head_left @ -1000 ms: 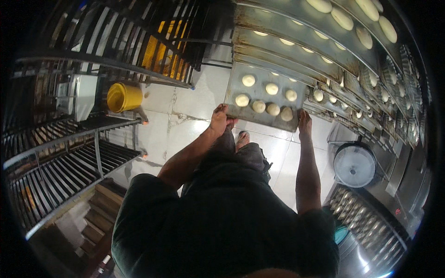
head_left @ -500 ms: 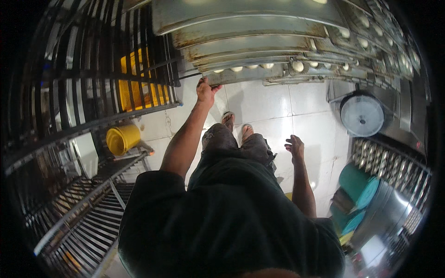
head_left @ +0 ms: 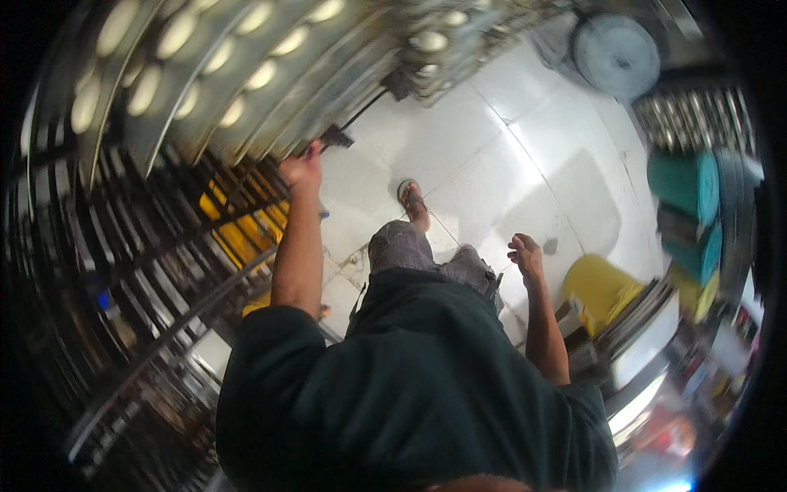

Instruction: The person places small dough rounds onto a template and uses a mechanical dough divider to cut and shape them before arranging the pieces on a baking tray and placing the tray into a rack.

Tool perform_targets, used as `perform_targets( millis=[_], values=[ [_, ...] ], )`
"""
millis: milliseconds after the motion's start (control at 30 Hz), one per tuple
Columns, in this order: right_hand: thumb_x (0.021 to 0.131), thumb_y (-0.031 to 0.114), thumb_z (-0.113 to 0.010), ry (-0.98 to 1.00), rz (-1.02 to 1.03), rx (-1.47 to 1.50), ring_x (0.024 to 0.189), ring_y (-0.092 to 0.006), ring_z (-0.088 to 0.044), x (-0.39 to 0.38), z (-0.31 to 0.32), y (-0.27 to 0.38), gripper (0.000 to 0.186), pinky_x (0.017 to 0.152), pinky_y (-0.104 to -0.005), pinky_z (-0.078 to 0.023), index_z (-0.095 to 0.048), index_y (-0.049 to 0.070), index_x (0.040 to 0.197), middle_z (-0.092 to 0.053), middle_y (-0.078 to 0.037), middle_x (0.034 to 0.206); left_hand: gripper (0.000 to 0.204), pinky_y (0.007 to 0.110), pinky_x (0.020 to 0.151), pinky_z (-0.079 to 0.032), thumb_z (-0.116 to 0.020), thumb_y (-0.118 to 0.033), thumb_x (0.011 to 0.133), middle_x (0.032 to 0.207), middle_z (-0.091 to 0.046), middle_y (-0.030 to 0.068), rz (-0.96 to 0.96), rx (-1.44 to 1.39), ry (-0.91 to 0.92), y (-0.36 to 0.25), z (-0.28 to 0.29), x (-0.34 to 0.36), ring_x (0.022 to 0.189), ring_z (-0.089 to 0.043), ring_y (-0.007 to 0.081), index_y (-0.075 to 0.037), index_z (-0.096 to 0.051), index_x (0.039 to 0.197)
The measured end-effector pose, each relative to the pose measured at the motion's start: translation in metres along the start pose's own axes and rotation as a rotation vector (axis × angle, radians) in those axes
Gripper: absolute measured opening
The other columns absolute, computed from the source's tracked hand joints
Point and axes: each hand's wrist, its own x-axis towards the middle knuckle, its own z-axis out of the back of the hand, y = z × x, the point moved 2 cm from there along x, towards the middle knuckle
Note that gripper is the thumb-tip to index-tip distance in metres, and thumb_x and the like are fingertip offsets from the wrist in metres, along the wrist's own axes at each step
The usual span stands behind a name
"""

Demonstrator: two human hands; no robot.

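Rows of metal trays (head_left: 205, 115) carrying pale dough pieces (head_left: 144, 88) fill the upper left, blurred by motion. My left hand (head_left: 302, 170) is raised to the lower edge of these trays, beside a dark rack bar; its fingers are smeared, so whether it grips the edge cannot be seen. Lower down on the right, my right hand (head_left: 523, 252) hangs over the tiled floor, fingers apart and slightly bent, holding nothing.
Black slatted racks (head_left: 123, 271) line the left, with a yellow crate (head_left: 238, 225) behind them. At the right are a grey round lid (head_left: 616, 55), ridged metal pans (head_left: 689, 119), green rolls (head_left: 680, 184) and a yellow bucket (head_left: 598, 287). Tiled floor (head_left: 459, 139) lies ahead.
A second ago both hands held a tray of dough balls; my right hand has let go and dropped. The view has turned, bringing the trays to the upper left and the yellow bucket into sight.
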Motion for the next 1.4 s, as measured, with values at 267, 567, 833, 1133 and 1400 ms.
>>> perform_targets(
  millis=[267,567,833,1133,1400],
  values=[
    [0.098,0.035,-0.063,-0.376,-0.038,0.061,0.081,-0.0201,-0.071,-0.090,0.056,-0.170,0.045,0.075,-0.0359,-0.057,-0.065,0.002,0.130,-0.074,-0.016,0.101,0.050,0.042,0.078,-0.045,-0.053,-0.047,0.101,0.113,-0.053,0.0080,0.430,1.559,0.277,0.172,0.100,-0.085,0.101,-0.055,0.0234,-0.008,-0.049,0.132],
    [0.095,0.038,-0.064,-0.767,-0.287,0.506,0.090,-0.0248,-0.074,-0.270,0.153,-0.397,0.049,0.082,-0.0377,-0.057,-0.066,0.001,0.127,-0.075,-0.017,0.107,0.038,0.032,0.074,-0.054,-0.064,-0.032,0.100,0.103,-0.070,0.0077,0.503,1.884,1.563,0.489,0.033,-0.418,0.086,-0.065,0.0166,-0.003,-0.063,0.124],
    [0.096,0.037,-0.066,-1.136,-0.267,0.902,0.089,-0.0203,-0.072,-0.363,0.254,-0.474,0.045,0.084,-0.0364,-0.056,-0.066,0.006,0.128,-0.074,-0.012,0.105,0.038,0.035,0.089,-0.055,-0.065,-0.027,0.098,0.118,-0.072,0.0167,0.134,1.821,2.377,0.675,0.027,-0.626,0.103,-0.071,0.0246,0.000,-0.065,0.125],
    [0.097,0.021,-0.066,-1.647,-0.261,1.110,0.079,-0.0122,-0.066,-0.479,0.386,-0.627,0.036,0.076,-0.0291,-0.054,-0.064,0.004,0.128,-0.071,-0.005,0.096,0.024,0.035,0.087,-0.055,-0.065,-0.016,0.097,0.109,-0.073,0.0166,0.213,0.978,2.864,0.789,0.076,-1.019,0.097,-0.072,0.0284,-0.001,-0.069,0.116],
    [0.097,0.019,-0.066,-1.968,-0.299,0.906,0.086,-0.0138,-0.066,-0.586,0.571,-0.724,0.030,0.080,-0.0299,-0.054,-0.068,0.002,0.122,-0.072,-0.007,0.098,0.029,0.041,0.086,-0.054,-0.073,-0.018,0.090,0.109,-0.070,0.0165,0.120,0.773,2.967,0.890,0.083,-1.308,0.098,-0.067,0.0364,-0.004,-0.068,0.115]
  ],
)
